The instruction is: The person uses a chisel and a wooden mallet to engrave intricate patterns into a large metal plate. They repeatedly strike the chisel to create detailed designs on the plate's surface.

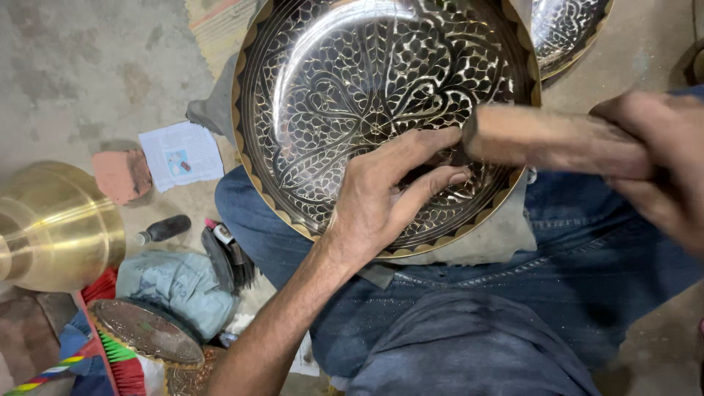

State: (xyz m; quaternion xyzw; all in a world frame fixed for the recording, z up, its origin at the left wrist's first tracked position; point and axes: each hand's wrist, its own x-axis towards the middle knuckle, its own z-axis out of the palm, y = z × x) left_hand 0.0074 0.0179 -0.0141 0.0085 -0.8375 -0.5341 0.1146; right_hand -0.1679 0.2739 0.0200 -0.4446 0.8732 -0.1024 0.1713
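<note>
A large round metal plate (323, 88), dark with engraved floral tracery and a brass-coloured scalloped rim, rests on my lap over blue jeans. My left hand (381, 194) lies on its lower right part with fingers pinched together, seemingly on a small tool that I cannot make out. My right hand (660, 161) grips a thick wooden mallet handle (550, 139), whose blunt end hovers just above the left fingertips. A grey cloth (499, 238) pads the plate's lower edge.
A second engraved plate (568, 29) lies at the top right. On the concrete floor to the left are a brass vessel (55, 227), a brick piece (121, 174), a paper leaflet (182, 154), a black marker (163, 229), a grey-blue cloth (180, 282) and a small dish (143, 330).
</note>
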